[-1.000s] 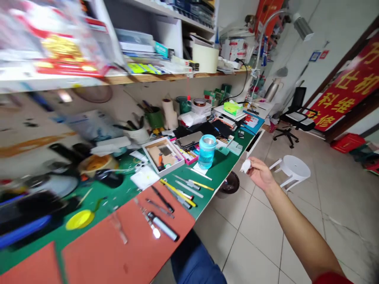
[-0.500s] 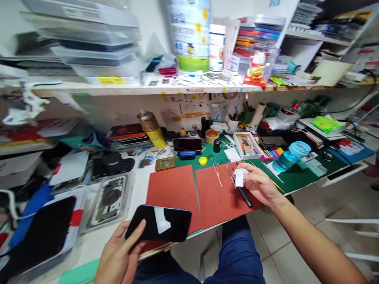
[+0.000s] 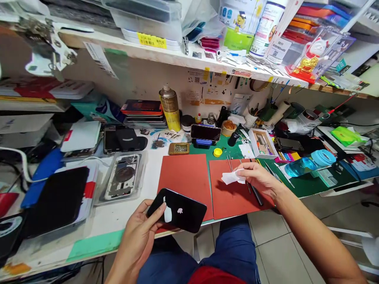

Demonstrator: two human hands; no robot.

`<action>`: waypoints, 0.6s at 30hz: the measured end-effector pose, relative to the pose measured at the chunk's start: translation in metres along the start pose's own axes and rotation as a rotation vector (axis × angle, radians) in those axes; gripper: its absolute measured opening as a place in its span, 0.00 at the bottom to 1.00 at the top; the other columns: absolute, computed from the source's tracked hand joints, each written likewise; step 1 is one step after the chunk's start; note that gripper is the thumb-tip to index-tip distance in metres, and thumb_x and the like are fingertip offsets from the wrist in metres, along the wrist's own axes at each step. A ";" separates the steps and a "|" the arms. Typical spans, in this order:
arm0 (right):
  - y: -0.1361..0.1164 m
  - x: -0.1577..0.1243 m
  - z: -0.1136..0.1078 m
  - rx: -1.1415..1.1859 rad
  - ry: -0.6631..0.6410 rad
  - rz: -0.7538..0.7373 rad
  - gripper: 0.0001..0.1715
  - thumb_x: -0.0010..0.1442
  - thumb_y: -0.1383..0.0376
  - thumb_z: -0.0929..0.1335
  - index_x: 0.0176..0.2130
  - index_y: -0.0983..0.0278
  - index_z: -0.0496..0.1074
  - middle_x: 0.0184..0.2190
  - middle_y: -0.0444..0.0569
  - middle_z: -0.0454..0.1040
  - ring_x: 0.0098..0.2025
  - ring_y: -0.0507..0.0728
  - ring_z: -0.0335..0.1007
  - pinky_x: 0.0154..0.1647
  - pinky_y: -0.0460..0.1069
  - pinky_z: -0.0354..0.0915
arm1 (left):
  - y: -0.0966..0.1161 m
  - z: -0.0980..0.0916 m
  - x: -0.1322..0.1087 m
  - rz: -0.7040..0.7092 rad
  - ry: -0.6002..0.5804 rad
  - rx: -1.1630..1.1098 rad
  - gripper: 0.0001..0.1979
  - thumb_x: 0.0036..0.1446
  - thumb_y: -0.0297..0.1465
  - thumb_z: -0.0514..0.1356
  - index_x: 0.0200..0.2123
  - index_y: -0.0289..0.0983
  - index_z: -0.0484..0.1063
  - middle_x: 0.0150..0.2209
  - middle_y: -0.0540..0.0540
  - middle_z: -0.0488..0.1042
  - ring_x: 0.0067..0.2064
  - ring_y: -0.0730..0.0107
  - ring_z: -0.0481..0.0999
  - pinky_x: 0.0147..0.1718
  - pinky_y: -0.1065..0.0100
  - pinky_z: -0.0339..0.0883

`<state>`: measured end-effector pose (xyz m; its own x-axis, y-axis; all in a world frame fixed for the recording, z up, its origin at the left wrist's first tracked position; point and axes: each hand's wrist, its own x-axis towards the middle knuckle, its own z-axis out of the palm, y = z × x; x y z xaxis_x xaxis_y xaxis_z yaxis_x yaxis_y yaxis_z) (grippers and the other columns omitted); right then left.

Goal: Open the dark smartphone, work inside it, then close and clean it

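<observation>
The black iPhone (image 3: 177, 210) has turned over since the earlier frame, Apple logo now up, gripped at lower centre in the left hand (image 3: 136, 232). The right hand (image 3: 259, 178) pinches a white cloth (image 3: 233, 177) over the red work mat (image 3: 233, 203), right of centre.

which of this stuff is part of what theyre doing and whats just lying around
In use: the left hand holding a black iPhone; the right hand holding a white cloth; the red mat beneath it, with tweezers and a black-handled tool.

Lying around: the yellow spray can, a bare phone housing in a clear bag, the water bottle.
</observation>
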<state>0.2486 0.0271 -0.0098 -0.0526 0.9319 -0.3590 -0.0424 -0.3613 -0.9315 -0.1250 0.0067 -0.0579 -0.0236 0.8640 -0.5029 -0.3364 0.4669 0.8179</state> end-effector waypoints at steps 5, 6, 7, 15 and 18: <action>0.003 -0.008 0.005 0.119 0.008 -0.016 0.19 0.52 0.53 0.83 0.31 0.61 0.80 0.35 0.50 0.84 0.38 0.59 0.80 0.42 0.54 0.73 | 0.003 -0.001 0.004 -0.059 -0.007 0.000 0.31 0.32 0.41 0.86 0.34 0.37 0.75 0.33 0.44 0.84 0.32 0.57 0.84 0.29 0.58 0.84; 0.004 -0.009 0.006 0.128 0.019 -0.027 0.19 0.52 0.52 0.83 0.31 0.61 0.79 0.34 0.49 0.83 0.37 0.59 0.80 0.40 0.54 0.74 | 0.003 -0.001 0.005 -0.068 -0.009 -0.004 0.31 0.32 0.42 0.86 0.35 0.37 0.76 0.34 0.44 0.85 0.33 0.57 0.84 0.29 0.58 0.84; 0.006 -0.008 0.007 0.130 0.032 -0.039 0.19 0.53 0.52 0.83 0.32 0.60 0.78 0.33 0.48 0.82 0.36 0.58 0.80 0.38 0.53 0.74 | 0.003 -0.001 0.006 -0.073 -0.008 -0.012 0.31 0.33 0.42 0.86 0.36 0.37 0.76 0.35 0.44 0.85 0.33 0.56 0.84 0.30 0.58 0.84; 0.026 0.022 0.018 -0.176 0.077 -0.025 0.27 0.61 0.41 0.78 0.39 0.62 0.81 0.30 0.51 0.85 0.23 0.54 0.73 0.23 0.49 0.64 | 0.002 -0.003 0.008 -0.063 0.017 -0.054 0.30 0.32 0.39 0.86 0.36 0.37 0.77 0.34 0.47 0.84 0.33 0.61 0.84 0.29 0.66 0.81; 0.038 0.024 0.016 -0.425 0.136 -0.028 0.35 0.68 0.35 0.70 0.28 0.61 0.78 0.22 0.50 0.80 0.18 0.55 0.68 0.21 0.51 0.59 | 0.000 -0.003 0.007 -0.060 0.014 -0.037 0.30 0.33 0.41 0.86 0.35 0.37 0.76 0.32 0.47 0.83 0.32 0.60 0.84 0.28 0.66 0.80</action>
<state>0.2296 0.0354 -0.0527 0.0755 0.9472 -0.3117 0.3731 -0.3167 -0.8721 -0.1282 0.0119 -0.0621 -0.0150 0.8321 -0.5545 -0.3717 0.5101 0.7756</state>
